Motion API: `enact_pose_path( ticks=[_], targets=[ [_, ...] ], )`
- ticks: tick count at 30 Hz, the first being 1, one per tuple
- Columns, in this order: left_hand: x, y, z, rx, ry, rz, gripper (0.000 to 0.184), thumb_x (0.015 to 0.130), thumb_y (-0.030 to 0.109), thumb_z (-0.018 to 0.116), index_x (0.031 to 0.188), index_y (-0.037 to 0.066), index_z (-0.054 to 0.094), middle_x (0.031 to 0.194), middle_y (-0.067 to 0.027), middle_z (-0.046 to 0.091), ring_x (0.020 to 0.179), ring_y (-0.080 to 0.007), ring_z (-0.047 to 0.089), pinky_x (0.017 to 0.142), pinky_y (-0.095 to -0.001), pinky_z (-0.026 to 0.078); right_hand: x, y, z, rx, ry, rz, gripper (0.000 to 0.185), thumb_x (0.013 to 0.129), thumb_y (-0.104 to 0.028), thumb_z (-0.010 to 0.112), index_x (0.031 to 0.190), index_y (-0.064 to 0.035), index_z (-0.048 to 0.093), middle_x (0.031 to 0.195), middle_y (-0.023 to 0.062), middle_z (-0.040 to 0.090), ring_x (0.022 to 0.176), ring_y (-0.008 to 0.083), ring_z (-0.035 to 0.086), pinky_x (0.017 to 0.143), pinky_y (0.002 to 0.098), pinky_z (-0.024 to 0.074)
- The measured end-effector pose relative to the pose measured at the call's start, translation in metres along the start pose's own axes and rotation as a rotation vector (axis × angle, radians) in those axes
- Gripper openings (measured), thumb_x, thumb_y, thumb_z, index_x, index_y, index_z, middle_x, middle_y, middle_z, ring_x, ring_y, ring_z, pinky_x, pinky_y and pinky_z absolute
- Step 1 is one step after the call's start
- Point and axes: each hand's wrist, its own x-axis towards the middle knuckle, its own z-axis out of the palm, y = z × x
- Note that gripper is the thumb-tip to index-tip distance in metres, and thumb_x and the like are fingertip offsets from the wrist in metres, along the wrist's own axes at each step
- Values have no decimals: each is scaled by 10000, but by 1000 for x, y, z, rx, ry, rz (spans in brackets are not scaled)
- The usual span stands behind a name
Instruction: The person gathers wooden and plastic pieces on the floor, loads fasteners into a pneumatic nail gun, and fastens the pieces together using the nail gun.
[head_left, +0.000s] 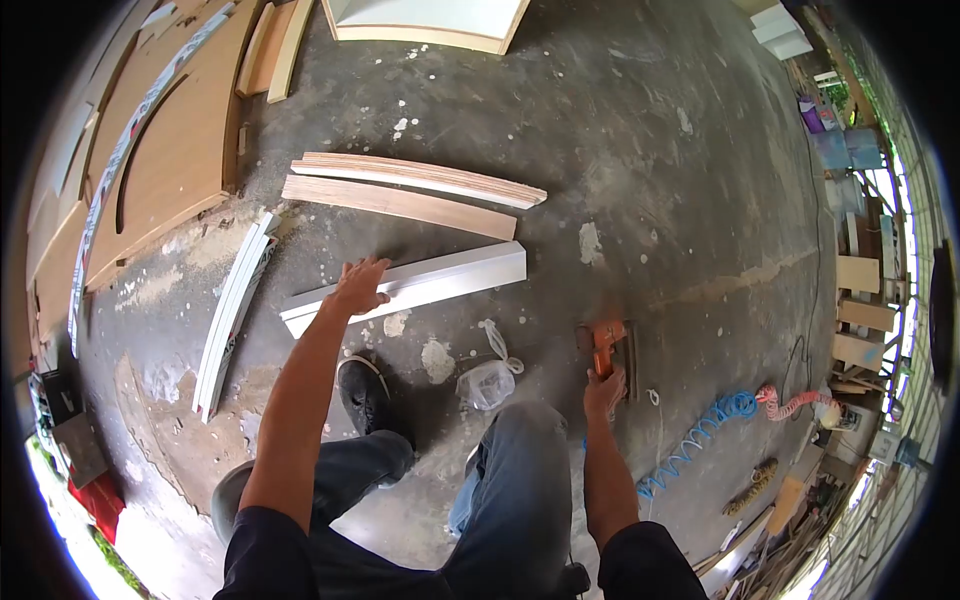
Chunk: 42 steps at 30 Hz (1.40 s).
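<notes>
My left hand (360, 287) rests on a long white board (455, 280) on the floor, its fingers apart and the thumb lying over the near side. The board looks angled or boxed in section. To the right, my right hand (604, 392) is closed around the handle of an orange nail gun (606, 345), which is slightly blurred and hangs near the floor. Just beyond the white board lie two curved wooden strips, a plain one (400, 205) and a layered plywood one (420, 178). A clear plastic bag (487, 384) sits between my feet and the board.
White strips (232, 315) lie stacked on the left. Large brown wooden panels (180, 170) stand at the upper left, and a white-lined wooden box (425, 22) at the top. A coiled blue air hose (705, 420) crosses the floor at right, near scrap wood (860, 315).
</notes>
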Motion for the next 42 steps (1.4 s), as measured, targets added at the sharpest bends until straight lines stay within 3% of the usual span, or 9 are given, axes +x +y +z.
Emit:
enact_pose_path(
  ticks=[7, 11, 16, 26, 29, 31, 37, 40, 42],
  targets=[
    [8, -16, -3, -175, -53, 36, 775, 615, 200, 902, 1297, 82, 555, 1209, -173, 586, 1186, -370, 550, 1009, -450, 431, 3, 32, 30, 86, 19, -136, 521, 823, -206, 807, 1223, -44, 516, 1175, 138, 555, 1187, 360, 501, 1068, 514, 310],
    [-1, -6, -5, -311, -114, -11, 720, 581, 172, 906, 1211, 83, 568, 1240, -157, 583, 1189, -357, 544, 1000, -439, 443, 4, 40, 27, 110, 2, -173, 514, 817, -206, 812, 1211, -53, 518, 1161, 134, 552, 1175, 364, 498, 1036, 514, 329],
    [-24, 8, 5, -146, 125, 120, 746, 528, 122, 887, 1183, 80, 533, 1121, -162, 639, 1114, -393, 576, 980, -442, 455, 6, 40, 28, 105, 40, -220, 500, 816, -246, 813, 1187, -72, 528, 1142, 136, 548, 1091, 369, 529, 949, 504, 396],
    [-66, -7, 19, -151, 267, 149, 559, 664, 78, 766, 1187, 60, 570, 1058, -201, 681, 1031, -418, 634, 911, -480, 498, -2, 27, 21, 107, 111, -270, 480, 863, -240, 742, 1228, -51, 494, 1142, 161, 550, 1096, 387, 526, 968, 491, 393],
    [-60, -18, 31, -121, 276, 136, 582, 680, 119, 788, 1217, 70, 569, 1171, -198, 643, 1103, -401, 607, 940, -481, 489, -2, 6, 14, -2, 456, -439, 410, 899, -184, 696, 1236, -47, 506, 1152, 157, 542, 1094, 373, 516, 971, 471, 405],
    [-62, -17, 32, -93, 320, 153, 595, 684, 140, 799, 1229, 74, 569, 1207, -197, 625, 1128, -394, 596, 950, -481, 486, 7, -19, 23, 330, 462, -549, 287, 925, -126, 669, 1169, -12, 568, 1100, 144, 579, 1031, 320, 561, 908, 432, 458],
    [-61, 13, 25, -40, 384, 92, 594, 691, 187, 800, 1224, 59, 570, 1178, -187, 645, 1079, -393, 623, 931, -467, 502, 27, -168, 50, 1144, -309, -324, 275, 914, -167, 727, 1066, 51, 658, 953, 130, 710, 785, 159, 693, 693, 278, 552],
    [-61, 20, 20, -16, 381, 76, 582, 686, 198, 802, 1203, 51, 581, 1156, -184, 655, 1060, -394, 631, 913, -466, 509, 39, -212, 72, 1164, -388, -257, 268, 891, -164, 750, 1014, 63, 679, 877, 114, 721, 752, 159, 699, 654, 265, 552],
    [-56, 19, 19, -22, 344, 81, 605, 699, 232, 804, 1225, 41, 574, 1135, -184, 657, 1066, -395, 630, 913, -471, 517, 47, -225, 85, 902, -237, -347, 280, 898, -130, 744, 1029, 107, 671, 879, 134, 714, 725, 160, 699, 647, 270, 599]
  ],
)
